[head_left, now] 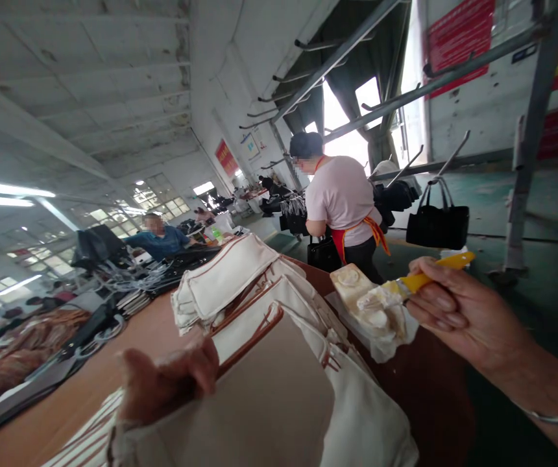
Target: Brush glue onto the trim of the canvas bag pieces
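Note:
My right hand point(447, 305) is closed around the yellow handle of a brush point(418, 281). The brush's bristles are coated in thick, pale paste and meet a paste-smeared container point(351, 285), which sits on a whitish sheet at the table's edge. At the lower left, my left hand point(167, 379), slightly blurred, has its fingers curled over the edge of a cream bag point(269, 395) with brown trim; its thumb sticks up. Beyond this bag lie more cream bag pieces point(235, 272) with brown edging, stacked on the brown table point(150, 331).
Striped cream-and-brown pieces point(87, 434) lie at lower left. Black bags and straps point(181, 269) line the table's far side. A person in an apron point(342, 201) stands ahead; another person point(159, 240) is farther left. A metal rack point(527, 143) with a black handbag point(437, 224) stands at right.

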Demonstrator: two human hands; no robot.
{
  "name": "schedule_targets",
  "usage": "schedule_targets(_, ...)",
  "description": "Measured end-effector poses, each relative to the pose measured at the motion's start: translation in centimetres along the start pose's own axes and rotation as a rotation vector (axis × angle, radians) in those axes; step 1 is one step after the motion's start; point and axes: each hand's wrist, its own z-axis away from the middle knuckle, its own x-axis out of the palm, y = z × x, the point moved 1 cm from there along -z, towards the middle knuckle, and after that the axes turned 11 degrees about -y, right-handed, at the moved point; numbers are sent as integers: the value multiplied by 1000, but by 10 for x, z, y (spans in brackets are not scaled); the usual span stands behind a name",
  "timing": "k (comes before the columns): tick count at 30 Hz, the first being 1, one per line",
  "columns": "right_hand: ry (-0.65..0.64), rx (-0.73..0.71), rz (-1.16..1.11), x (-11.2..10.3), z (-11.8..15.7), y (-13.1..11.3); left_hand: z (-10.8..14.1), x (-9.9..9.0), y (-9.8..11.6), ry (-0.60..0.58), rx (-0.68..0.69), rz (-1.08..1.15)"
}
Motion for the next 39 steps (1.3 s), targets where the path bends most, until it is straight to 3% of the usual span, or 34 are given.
schedule_targets(2, -13, 42, -1, -7, 3, 9, 3, 0, -45, -168, -130, 81)
schedule_targets(3, -16, 69, -7, -11, 4, 15, 6, 0, -67, -184, -224, 62)
schedule_targets(6, -12, 143, -40, -20, 7, 40, 14, 12, -113, -93, -396, -117)
schedule_targets(8, -1, 172, -44, -21, 9, 58, 13, 35, -127, -102, -332, -247)
schedule_targets(11, -1, 214, -7, -16, 11, 86, 3, 79, -133, -90, -226, -493)
schedule_targets(13, -1, 241, 10, -10, 11, 101, -7, 103, -135, -35, -254, -584)
schedule_targets(16, -1, 277, -2, -3, 11, 115, -17, 122, -139, 29, -313, -587)
schedule_targets(22, -20, 302, 25, -2, 12, 123, -7, 126, -146, 145, -299, -653)
schedule_targets(27, -15, 292, 35, -9, 13, 123, 7, 124, -153, 142, -258, -640)
schedule_targets(29, -15, 289, 39, -10, 12, 119, 16, 120, -152, 181, -176, -645)
schedule_targets(34, -26, 252, 104, -10, 8, 107, 47, 110, -146, 479, 239, -753)
schedule_targets(39, -33, 268, 107, -7, 10, 108, 58, 116, -142, 498, 248, -805)
